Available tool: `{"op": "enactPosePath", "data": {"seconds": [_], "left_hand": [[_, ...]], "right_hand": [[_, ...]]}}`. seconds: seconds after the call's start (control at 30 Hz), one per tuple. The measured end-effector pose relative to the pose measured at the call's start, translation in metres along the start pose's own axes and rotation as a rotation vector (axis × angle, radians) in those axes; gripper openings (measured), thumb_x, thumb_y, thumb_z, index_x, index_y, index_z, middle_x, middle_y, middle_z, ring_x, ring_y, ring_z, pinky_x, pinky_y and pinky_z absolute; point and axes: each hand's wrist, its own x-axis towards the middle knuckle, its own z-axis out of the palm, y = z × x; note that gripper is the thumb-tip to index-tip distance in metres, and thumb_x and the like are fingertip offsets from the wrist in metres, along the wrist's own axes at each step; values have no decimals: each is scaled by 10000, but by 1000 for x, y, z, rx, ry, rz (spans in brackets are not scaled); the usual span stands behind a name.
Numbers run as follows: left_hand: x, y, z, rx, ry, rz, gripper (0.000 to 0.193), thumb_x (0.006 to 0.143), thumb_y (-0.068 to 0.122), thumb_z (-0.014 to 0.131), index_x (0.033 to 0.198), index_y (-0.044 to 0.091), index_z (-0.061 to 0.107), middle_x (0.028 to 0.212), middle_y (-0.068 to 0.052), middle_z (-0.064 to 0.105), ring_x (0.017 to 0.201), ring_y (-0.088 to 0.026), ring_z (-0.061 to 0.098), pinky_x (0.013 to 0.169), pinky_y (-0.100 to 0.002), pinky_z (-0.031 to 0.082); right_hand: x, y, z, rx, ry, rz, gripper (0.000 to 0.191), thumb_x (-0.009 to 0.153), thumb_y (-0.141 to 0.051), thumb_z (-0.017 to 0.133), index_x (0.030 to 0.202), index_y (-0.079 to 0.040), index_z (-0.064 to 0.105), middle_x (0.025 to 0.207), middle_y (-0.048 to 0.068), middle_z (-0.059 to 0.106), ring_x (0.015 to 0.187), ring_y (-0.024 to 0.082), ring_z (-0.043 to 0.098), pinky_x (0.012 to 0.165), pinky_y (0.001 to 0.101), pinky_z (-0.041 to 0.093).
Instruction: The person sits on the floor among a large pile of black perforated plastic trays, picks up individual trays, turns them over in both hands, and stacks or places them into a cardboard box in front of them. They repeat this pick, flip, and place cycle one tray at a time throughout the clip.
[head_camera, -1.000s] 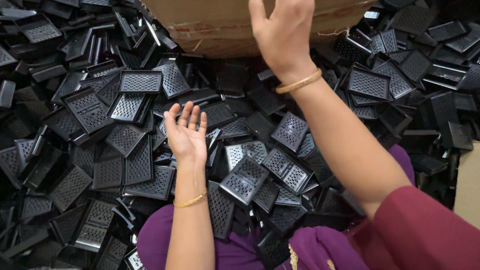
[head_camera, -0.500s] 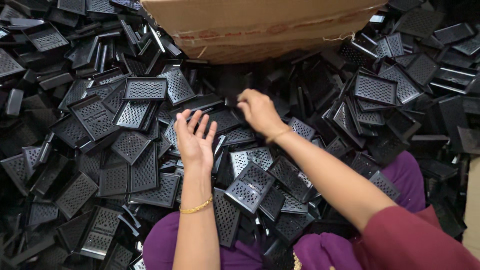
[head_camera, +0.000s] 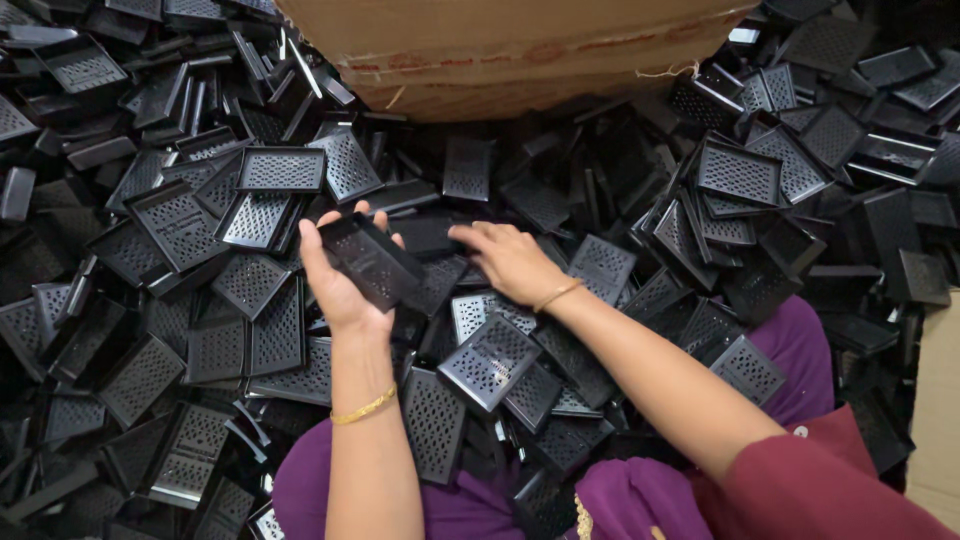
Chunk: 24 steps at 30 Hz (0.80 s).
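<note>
Amid a deep heap of black perforated trays (head_camera: 190, 225), just below the cardboard box (head_camera: 500, 50) at the top edge of the heap. Left hand (head_camera: 345, 285) palm up, grip closed around one black perforated tray (head_camera: 370, 262), thumb along its left side, fingertips hooked over its far edge, tray tilted and lifted clear of the heap. Gold bangle (head_camera: 364, 406) on that wrist. Right hand (head_camera: 510, 262) palm down just beside it, to the right, fingers spread and resting flat on loose trays, grip wide, clasping nothing. Second gold bangle (head_camera: 556, 295) on the right wrist, maroon sleeve (head_camera: 830, 490) at the lower right corner. Purple cloth (head_camera: 790, 350) over the lap at the near edge, several trays lying across it, one grey-faced tray (head_camera: 490, 362) between the two forearms.
</note>
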Motion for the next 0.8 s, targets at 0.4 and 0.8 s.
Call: {"op": "enactPosePath", "data": {"seconds": [0.4, 0.8], "left_hand": [[-14, -40, 22, 256, -216, -216, 618, 1055, 543, 379, 1355, 41, 577, 1169, -145, 713, 1033, -248, 682, 931, -392, 567], [-23, -28, 39, 484, -620, 71, 811, 982, 255, 747, 1632, 8, 330, 1552, -118, 481, 1440, -210, 471, 1253, -350, 351]], "right_hand": [[-2, -52, -41, 277, 312, 95, 515, 1000, -211, 653, 1499, -99, 588, 1150, 153, 600, 1077, 277, 626, 1011, 328, 493], [-15, -67, -82, 733, 129, 80, 777, 781, -185, 892, 1449, 1, 540, 1334, 83, 562, 1275, 174, 606, 1107, 333, 499]]}}
